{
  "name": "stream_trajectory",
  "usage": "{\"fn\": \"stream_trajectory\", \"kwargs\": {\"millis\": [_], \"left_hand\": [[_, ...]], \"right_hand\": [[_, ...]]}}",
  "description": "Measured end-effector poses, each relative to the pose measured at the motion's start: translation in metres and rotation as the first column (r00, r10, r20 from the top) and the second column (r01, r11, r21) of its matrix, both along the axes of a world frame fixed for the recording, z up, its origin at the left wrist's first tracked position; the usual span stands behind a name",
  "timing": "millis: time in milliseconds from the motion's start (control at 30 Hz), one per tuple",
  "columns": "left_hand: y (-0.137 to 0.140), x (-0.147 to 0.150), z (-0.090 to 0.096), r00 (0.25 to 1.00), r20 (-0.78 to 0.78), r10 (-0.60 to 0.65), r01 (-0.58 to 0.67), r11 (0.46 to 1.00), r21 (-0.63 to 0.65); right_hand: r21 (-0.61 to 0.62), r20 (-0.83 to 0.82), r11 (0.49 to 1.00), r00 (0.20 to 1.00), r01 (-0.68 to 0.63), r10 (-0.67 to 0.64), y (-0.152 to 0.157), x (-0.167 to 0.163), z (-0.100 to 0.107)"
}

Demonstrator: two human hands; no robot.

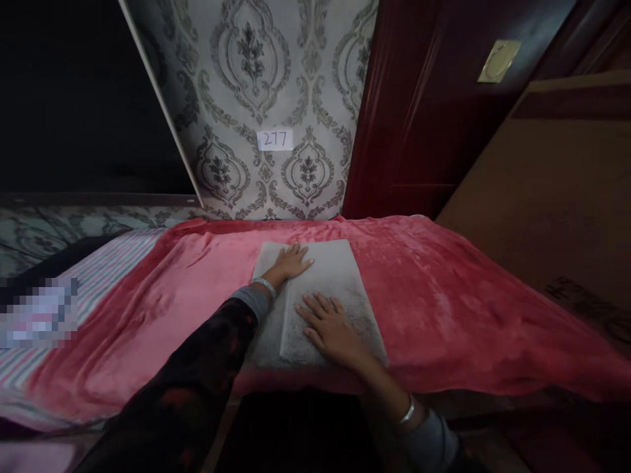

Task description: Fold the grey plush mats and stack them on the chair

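"Grey cloth (pixel 345 276), folded into a flat rectangle; where does it lie?"

"On the red blanket (pixel 424 302), near its middle; the cloth's upper layer stops short on the left, so a strip of the layer below shows there."

"And the hands?"

"Both lie on the cloth, palms down, fingers spread wide; the left hand (pixel 292 261) is towards the far edge, the right hand (pixel 332 328) nearer the person; neither grips anything, they only touch the top."

"Anything on the wrists?"

"A silvery bracelet (pixel 407 408) on the right one, another on the left; both sleeves end in grey cuffs."

"What stands around the blanket?"

"A striped cloth (pixel 123 259) shows along its left; a card (pixel 275 138) reading 277 is on the patterned wall (pixel 251 59) behind; a dark screen (pixel 89 98) is at the left, a brown cardboard surface (pixel 542 184) at the right."
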State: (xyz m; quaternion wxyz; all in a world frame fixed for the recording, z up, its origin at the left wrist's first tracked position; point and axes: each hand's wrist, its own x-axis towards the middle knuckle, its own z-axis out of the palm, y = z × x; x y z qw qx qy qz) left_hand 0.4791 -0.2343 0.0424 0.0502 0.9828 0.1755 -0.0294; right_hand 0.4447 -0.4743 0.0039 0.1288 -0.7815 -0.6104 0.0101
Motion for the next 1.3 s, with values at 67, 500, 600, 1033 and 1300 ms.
{"fn": "stream_trajectory", "kwargs": {"millis": [67,500,600,1033,1300], "left_hand": [[-0.007,-0.001,0.005,0.999,-0.018,0.033,-0.033,0.999,0.02],[-0.054,-0.074,-0.02,0.989,0.119,-0.087,0.076,0.993,0.091],[-0.057,-0.077,-0.025,0.982,0.17,-0.083,0.064,0.991,0.119],[-0.054,-0.079,-0.032,0.964,0.251,-0.081,0.064,0.995,0.075],[-0.053,-0.079,-0.033,0.962,0.264,-0.073,0.055,0.996,0.073]], "right_hand": [[0.003,-0.009,1.0,1.0,0.0,0.0,0.0,-0.001,0.001],[0.021,-0.06,0.952,0.951,0.304,-0.303,0.033,0.102,0.029],[-0.086,0.02,0.906,0.91,0.415,-0.415,0.054,0.121,0.024],[-0.094,-0.012,0.873,0.876,0.479,-0.482,0.07,0.18,-0.008],[-0.109,0.052,0.865,0.872,0.49,-0.487,0.067,0.146,0.016]]}}
